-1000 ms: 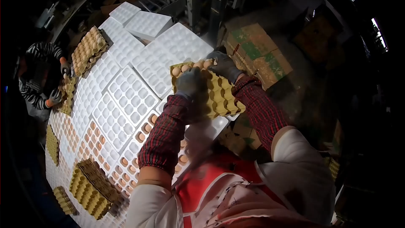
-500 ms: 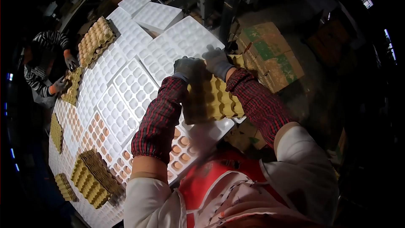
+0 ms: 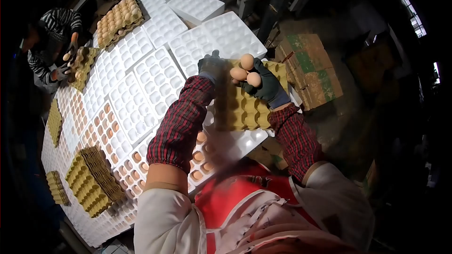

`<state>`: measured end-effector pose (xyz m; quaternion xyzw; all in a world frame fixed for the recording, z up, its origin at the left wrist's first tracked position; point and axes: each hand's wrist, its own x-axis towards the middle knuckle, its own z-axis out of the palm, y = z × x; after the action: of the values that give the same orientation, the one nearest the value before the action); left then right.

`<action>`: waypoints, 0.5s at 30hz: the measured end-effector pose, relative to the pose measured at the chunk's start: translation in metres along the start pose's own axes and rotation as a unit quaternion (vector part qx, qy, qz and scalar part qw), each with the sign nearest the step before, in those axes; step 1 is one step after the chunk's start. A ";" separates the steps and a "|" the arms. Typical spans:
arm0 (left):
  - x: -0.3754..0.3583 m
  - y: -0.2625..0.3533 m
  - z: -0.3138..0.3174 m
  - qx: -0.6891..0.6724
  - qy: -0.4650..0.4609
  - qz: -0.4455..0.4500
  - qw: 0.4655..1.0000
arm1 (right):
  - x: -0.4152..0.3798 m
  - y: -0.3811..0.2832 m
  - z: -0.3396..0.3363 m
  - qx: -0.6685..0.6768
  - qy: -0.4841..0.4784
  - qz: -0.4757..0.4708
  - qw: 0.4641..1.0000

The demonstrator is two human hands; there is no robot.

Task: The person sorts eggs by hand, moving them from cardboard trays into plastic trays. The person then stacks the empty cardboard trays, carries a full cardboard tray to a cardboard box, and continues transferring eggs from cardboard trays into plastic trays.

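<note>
My right hand (image 3: 266, 84), in a dark glove, is closed around several brown eggs (image 3: 246, 61) above a yellowish pulp egg tray (image 3: 252, 110). At that tray's far left corner is my left hand (image 3: 213, 67), also gloved, its fingers curled; whatever they hold is hidden. The tray cups that show near me hold no eggs. Beneath and beside it lie white foam egg trays (image 3: 157, 80). Brown eggs (image 3: 201, 157) fill cups of the foam tray nearest my apron.
A stack of pulp trays (image 3: 94, 178) stands at the left. Farther off is a pulp tray full of eggs (image 3: 120, 19). Across the table, a co-worker's gloved hands (image 3: 61, 71) handle eggs over another pulp tray. Cardboard boxes (image 3: 313, 70) lie to the right.
My right hand has turned and come up with several eggs showing in it. My left hand stays near the tray's far edge. The co-worker has raised a hand holding eggs. The view has shifted slightly.
</note>
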<state>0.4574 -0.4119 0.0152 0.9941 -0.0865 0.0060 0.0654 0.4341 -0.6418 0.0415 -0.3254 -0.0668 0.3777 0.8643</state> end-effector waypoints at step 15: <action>-0.408 -0.101 -0.040 -0.070 0.076 -0.501 0.859 | 0.043 0.256 0.196 -0.774 -0.155 -0.087 0.608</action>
<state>0.0729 -0.2383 0.0320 0.8926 0.4280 0.0421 0.1355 0.2379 -0.3825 0.0316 -0.8022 -0.4953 0.1533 0.2961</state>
